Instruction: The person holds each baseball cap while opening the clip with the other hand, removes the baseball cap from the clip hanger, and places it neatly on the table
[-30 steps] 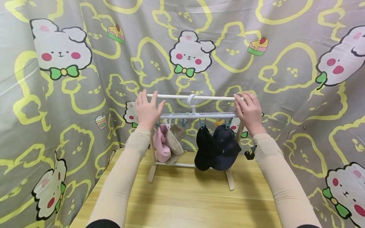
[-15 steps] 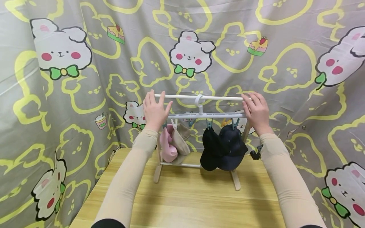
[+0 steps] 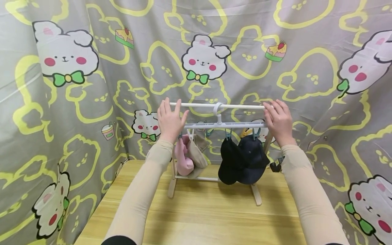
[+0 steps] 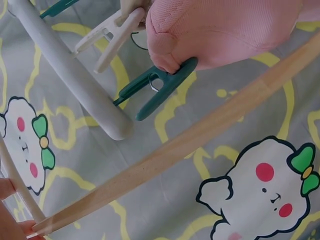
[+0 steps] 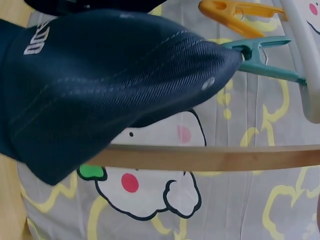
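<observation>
A small clothes rack with wooden legs stands on the table, its white top rod (image 3: 199, 105) level. My left hand (image 3: 170, 120) grips the rod's left end from above, thumb held apart. At the right end my right hand (image 3: 278, 119) curls its fingers over the rod. From the rod hangs a pale clip hanger (image 3: 226, 125). Clipped on its left are a pink cap (image 4: 225, 32), held by a dark green clip (image 4: 167, 90), and a beige cap (image 3: 197, 153). A black cap (image 3: 229, 166) and a navy cap (image 5: 115, 80) hang on its right.
The wooden table (image 3: 196, 217) reaches back to a grey curtain (image 3: 122, 95) printed with yellow outlines and white rabbits. A small black object (image 3: 275, 166) shows beside the right sleeve. An orange clip (image 5: 240, 15) hangs on the hanger near the navy cap's teal clip (image 5: 265, 62).
Both hands and the clothes rack have shifted to the right together, with the hanger and caps on it. Most of the shift came in the first half second.
</observation>
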Demonstrator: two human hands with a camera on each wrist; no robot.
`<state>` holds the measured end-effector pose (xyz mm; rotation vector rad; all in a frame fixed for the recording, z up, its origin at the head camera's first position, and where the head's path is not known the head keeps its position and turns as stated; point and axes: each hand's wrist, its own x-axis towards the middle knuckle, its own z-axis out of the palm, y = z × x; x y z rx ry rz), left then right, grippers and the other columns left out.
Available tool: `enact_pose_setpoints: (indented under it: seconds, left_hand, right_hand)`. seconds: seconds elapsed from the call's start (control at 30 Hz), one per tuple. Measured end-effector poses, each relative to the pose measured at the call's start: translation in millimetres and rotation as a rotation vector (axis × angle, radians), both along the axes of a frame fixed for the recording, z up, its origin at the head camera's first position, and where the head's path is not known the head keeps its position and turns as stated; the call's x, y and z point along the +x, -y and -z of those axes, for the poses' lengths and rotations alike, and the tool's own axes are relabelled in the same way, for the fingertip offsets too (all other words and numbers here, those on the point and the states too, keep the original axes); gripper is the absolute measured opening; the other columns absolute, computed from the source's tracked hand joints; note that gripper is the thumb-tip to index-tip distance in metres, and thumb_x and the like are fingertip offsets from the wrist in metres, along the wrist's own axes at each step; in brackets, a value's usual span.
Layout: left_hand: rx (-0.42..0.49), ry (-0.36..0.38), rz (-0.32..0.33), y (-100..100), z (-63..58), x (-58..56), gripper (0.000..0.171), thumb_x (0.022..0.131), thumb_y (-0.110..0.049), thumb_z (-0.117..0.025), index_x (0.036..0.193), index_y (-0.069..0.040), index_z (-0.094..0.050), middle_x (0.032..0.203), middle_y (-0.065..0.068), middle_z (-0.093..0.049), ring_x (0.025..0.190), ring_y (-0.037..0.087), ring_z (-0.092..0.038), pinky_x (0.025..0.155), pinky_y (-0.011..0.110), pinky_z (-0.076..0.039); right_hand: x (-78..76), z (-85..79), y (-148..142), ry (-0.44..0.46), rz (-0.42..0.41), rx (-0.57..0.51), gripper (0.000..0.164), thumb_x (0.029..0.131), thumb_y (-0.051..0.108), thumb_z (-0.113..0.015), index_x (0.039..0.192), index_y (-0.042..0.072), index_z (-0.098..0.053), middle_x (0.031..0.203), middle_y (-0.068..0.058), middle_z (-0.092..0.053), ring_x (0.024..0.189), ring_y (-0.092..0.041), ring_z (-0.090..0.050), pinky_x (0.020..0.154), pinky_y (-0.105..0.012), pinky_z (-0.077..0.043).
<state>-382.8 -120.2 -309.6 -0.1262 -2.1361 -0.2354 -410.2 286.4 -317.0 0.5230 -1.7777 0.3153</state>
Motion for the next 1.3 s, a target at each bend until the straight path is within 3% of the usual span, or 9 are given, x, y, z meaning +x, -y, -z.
enact_pose_setpoints:
  seconds: [0.37, 0.77, 1.1, 1.3]
  left_hand:
    - [-0.011, -0.025, -0.001, -0.8, 4.0, -1.2, 0.055, 0.097, -0.053, -0.049, 0.141, -0.02, -0.05, 0.146, 0.027, -0.04, 0.136, 0.044, -0.037, 0.112, 0.054, -0.032]
    - [0.024, 0.021, 0.011, -2.1, 6.1, 1.1, 0.057, 0.098, -0.052, -0.048, 0.144, -0.02, -0.046, 0.151, 0.026, -0.034, 0.141, 0.043, -0.03, 0.116, 0.057, -0.026]
    - [0.04, 0.077, -0.006, -3.5, 7.6, 5.7, 0.064, 0.096, -0.055, -0.048, 0.149, -0.021, -0.039, 0.155, 0.025, -0.027, 0.145, 0.042, -0.023, 0.118, 0.059, -0.02]
    - [0.049, 0.155, 0.027, -1.7, 5.8, 10.9, 0.071, 0.096, -0.058, -0.047, 0.154, -0.022, -0.028, 0.16, 0.022, -0.017, 0.15, 0.039, -0.011, 0.12, 0.06, -0.012]
  right_hand:
    - [2.7, 0.7, 7.0, 0.037, -0.013, -0.089, 0.029, 0.097, 0.021, -0.056, 0.116, 0.004, -0.069, 0.118, -0.024, -0.067, 0.124, -0.04, -0.052, 0.113, -0.044, -0.036]
    - [9.0, 0.8, 11.9, 0.097, -0.012, -0.127, 0.031, 0.097, 0.023, -0.055, 0.118, 0.004, -0.068, 0.125, -0.023, -0.064, 0.129, -0.041, -0.048, 0.117, -0.042, -0.031]
    - [10.9, 4.1, 15.8, 0.137, 0.004, -0.161, 0.032, 0.096, 0.023, -0.057, 0.122, 0.008, -0.066, 0.132, -0.021, -0.06, 0.137, -0.038, -0.041, 0.12, -0.041, -0.027]
    - [13.9, 4.9, 16.2, 0.174, 0.038, -0.135, 0.037, 0.096, 0.026, -0.057, 0.128, 0.009, -0.063, 0.138, -0.021, -0.056, 0.143, -0.037, -0.034, 0.121, -0.043, -0.024]
